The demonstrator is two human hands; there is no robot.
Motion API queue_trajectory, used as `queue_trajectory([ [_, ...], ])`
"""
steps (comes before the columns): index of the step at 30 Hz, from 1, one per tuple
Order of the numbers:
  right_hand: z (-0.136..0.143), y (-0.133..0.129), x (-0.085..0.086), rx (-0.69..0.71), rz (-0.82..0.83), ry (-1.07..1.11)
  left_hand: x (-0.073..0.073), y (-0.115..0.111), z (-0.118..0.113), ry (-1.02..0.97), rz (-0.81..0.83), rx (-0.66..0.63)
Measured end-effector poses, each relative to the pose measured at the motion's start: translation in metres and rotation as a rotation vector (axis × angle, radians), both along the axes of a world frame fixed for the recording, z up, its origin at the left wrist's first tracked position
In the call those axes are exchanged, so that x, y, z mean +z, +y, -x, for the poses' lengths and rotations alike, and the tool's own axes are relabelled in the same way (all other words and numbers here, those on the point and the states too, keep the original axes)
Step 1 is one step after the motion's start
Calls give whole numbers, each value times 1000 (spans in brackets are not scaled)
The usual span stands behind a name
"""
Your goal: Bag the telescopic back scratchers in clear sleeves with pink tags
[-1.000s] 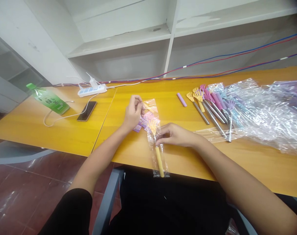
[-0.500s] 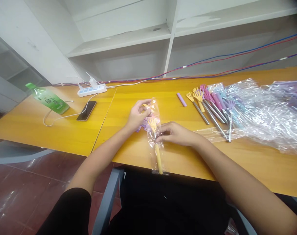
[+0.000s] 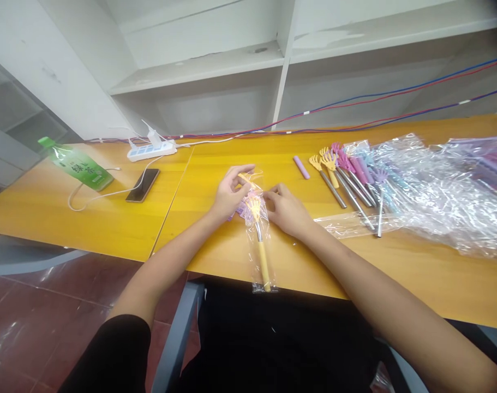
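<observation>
By the front edge of the tabletop: yellow scratcher in a clear bag, bottom just over the lip
Left hand: half-curled at the bag's far end, can't tell if pinching
Right hand: bunched narrow by its right side, same deal
Elbow room: decent gap leftward to the phone

Chinese chars. 绿茶 ("green tea") are printed lg. and dark on the green btl.; smaller mkgs. on same btl. are too blurred to be read.
</observation>
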State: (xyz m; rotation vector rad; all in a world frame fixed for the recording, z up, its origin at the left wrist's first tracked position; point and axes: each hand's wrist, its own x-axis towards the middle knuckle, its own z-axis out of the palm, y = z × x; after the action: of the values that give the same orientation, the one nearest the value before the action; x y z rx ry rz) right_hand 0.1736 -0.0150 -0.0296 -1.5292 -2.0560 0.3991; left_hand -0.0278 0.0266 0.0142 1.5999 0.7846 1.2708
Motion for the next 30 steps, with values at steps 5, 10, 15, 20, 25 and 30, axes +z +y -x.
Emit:
queue_trajectory([
  [5, 3, 6, 3, -36, 62, 113, 2, -2, -1, -6, 9, -1],
  [10, -9, 9, 10, 15, 227, 300, 1, -2, 0, -9, 28, -16],
  [15, -28, 13, 13, -175, 57, 507, -6, 1, -1, -44, 148, -76],
  [20, -32, 11, 23, -150, -159, 735, -12, 2, -2, -142, 356, -205],
  [25, -26, 2, 30, -85, -211, 667, -7, -2, -2, -181, 405, -317],
  [30, -23, -4, 36, -102, -228, 564, 1, -6, 0, -191, 458, -396],
])
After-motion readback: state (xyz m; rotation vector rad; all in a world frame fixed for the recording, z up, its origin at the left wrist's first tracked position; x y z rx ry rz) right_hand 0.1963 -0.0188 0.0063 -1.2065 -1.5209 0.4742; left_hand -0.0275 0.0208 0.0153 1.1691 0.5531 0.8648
